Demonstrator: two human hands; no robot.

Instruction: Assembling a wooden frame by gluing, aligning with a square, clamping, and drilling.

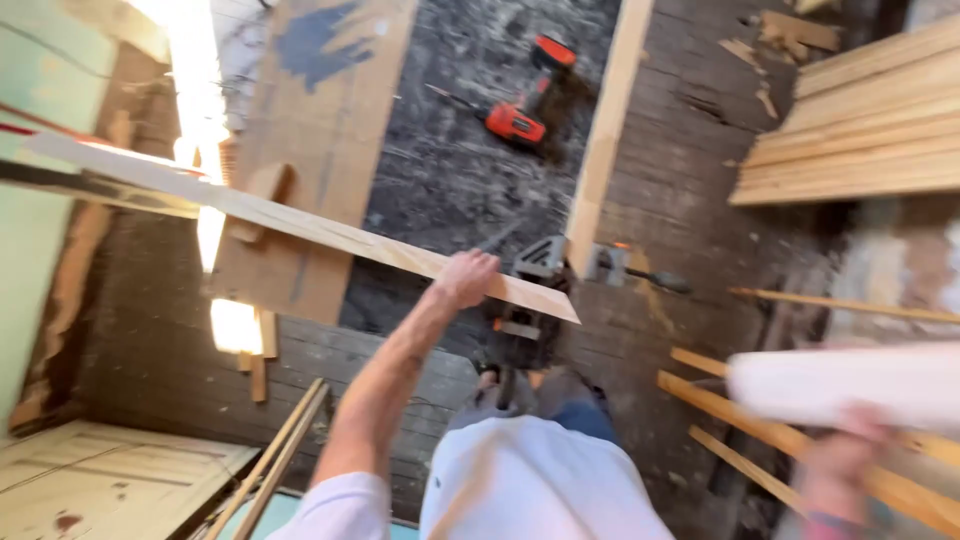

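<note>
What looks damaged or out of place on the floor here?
Splintered wood scraps lie loose on the dark plank floor beside the stacked boards, and an orange power tool lies on its side on rough, debris-covered ground. The left hand holds a long board tilted.

Pretty tight around the left hand (466, 277): long plank (300, 222) running out to its left, clamp-like tool (530, 300) just beside it on the right. Open dark floor (450, 170) beyond, apart from an orange power tool (520, 120). Right hand (840, 462) boxed in by loose strips (800, 440) underneath, stacked boards (870, 120) well ahead.
</note>
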